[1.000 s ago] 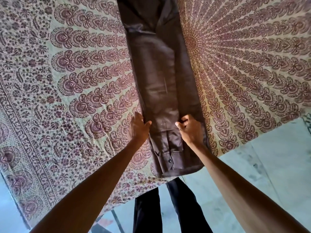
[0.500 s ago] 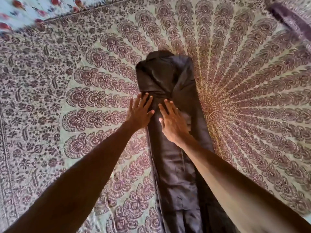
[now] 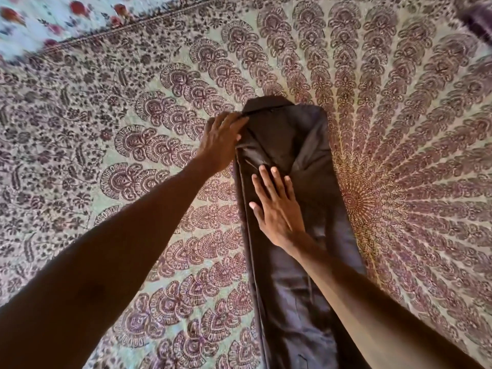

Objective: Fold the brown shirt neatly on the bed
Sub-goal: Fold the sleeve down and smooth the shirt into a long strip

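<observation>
The brown shirt [image 3: 300, 145] lies on the bed as a long narrow strip, its collar end farthest from me and its near end running out of the bottom of the view. My left hand [image 3: 222, 141] is at the shirt's upper left corner beside the collar, fingers curved over the cloth edge there. My right hand [image 3: 279, 206] lies flat on the middle of the strip with straight, spread fingers pressing the fabric down. Both forearms reach in from the bottom of the view.
The bed is covered by a cream and maroon mandala-print bedspread [image 3: 133, 107] that spreads wide on both sides of the shirt. A red-flowered white fabric [image 3: 40, 20] shows at the top left. A dark purple cloth [image 3: 476, 20] sits at the top right corner.
Both hands went from the shirt's near end up along the strip. Since half a second ago the left hand slid farther up to the collar corner while the right hand stayed flat mid-strip.
</observation>
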